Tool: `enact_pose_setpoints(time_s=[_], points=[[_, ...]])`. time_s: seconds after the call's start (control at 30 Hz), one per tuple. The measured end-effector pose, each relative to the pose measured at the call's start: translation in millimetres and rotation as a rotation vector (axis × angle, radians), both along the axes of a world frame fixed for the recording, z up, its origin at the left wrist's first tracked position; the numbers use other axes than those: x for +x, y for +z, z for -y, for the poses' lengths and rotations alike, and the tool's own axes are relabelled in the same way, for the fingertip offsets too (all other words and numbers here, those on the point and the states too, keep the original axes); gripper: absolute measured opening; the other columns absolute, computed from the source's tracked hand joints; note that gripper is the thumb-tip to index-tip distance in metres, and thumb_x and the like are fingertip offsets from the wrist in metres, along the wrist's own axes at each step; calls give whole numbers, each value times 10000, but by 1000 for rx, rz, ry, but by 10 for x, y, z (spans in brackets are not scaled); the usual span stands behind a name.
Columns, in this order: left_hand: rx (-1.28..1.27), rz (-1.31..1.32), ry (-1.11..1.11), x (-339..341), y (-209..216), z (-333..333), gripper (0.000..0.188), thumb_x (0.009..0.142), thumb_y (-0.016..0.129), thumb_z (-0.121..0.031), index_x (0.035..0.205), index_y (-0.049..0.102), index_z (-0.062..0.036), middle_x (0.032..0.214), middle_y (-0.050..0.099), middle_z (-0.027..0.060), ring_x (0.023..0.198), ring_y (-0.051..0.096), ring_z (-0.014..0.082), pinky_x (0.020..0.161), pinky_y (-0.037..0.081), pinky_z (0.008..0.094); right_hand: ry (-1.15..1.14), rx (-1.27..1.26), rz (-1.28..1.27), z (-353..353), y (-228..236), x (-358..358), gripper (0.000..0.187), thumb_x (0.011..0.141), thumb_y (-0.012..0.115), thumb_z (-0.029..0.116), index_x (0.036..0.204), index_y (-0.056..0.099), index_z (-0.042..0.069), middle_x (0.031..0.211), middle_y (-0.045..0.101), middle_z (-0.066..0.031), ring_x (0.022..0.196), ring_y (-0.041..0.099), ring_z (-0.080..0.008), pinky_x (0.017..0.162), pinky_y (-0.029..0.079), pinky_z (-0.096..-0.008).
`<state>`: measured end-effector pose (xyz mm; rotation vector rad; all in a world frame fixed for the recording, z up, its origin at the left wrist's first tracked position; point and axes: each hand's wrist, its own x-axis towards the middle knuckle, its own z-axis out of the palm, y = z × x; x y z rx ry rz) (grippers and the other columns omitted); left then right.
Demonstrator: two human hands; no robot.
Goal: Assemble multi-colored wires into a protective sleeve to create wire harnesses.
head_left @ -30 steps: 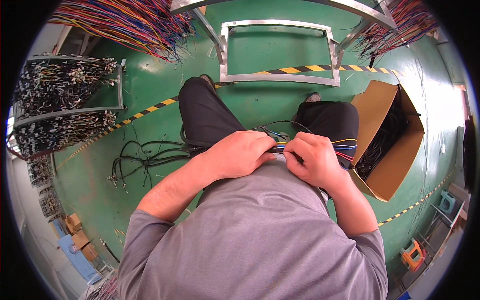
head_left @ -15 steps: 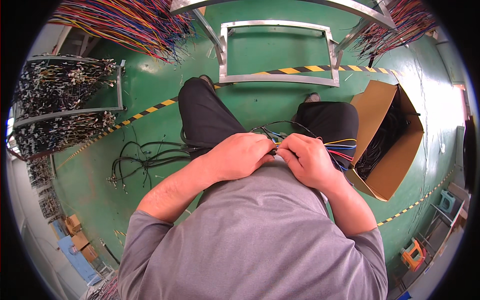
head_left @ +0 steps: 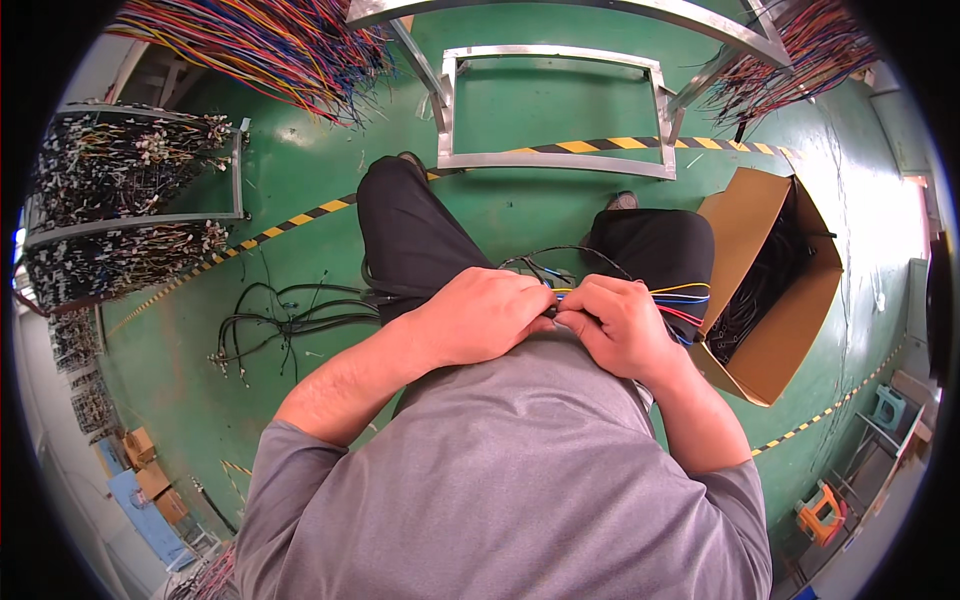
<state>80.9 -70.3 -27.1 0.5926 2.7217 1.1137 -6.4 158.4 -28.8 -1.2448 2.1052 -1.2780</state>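
A wire harness (head_left: 345,306) lies across my lap, its black sleeved branches hanging out past my left thigh. Loose yellow, blue and red wires (head_left: 683,296) stick out beyond my right hand, and a thin black cable (head_left: 575,249) loops up in front of both hands. My left hand (head_left: 485,315) is closed on the harness close to my belly. Right beside it, my right hand (head_left: 618,325) pinches the same bundle, fingertips almost meeting the left ones. A small dark piece shows between the fingertips; its shape is mostly hidden.
An open cardboard box (head_left: 775,330) holding black cables stands by my right knee. Ahead is a metal frame (head_left: 555,160) on the green floor. Racks of wires (head_left: 130,170) stand at left, with hanging coloured wires (head_left: 270,55) at upper left. An orange stool (head_left: 822,515) sits at lower right.
Both hands stay together on the harness, with small shifts of the fingers. The right fingertips have moved slightly down, and the coloured wires have shifted a little.
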Motion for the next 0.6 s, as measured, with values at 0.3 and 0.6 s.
enact_pose_setpoints(time_s=[0.3, 0.6], points=[[-91, 105, 49, 14, -7, 42, 245, 950, 763, -231, 1066, 690, -28, 963, 726, 130, 916, 719, 363, 776, 575, 474, -65, -14, 8, -99, 6, -74, 126, 817, 820, -9, 911, 743, 22, 807, 695, -96, 706, 681, -267, 641, 546, -368], [-44, 142, 62, 19, -95, 68, 287, 941, 770, -206, 1117, 664, -5, 1006, 725, 151, 959, 713, 387, 820, 573, 489, -89, 74, 179, 52, 25, -72, 322, 804, 848, 20, 1112, 753, 19, 861, 691, -86, 698, 662, -208, 651, 549, -335]])
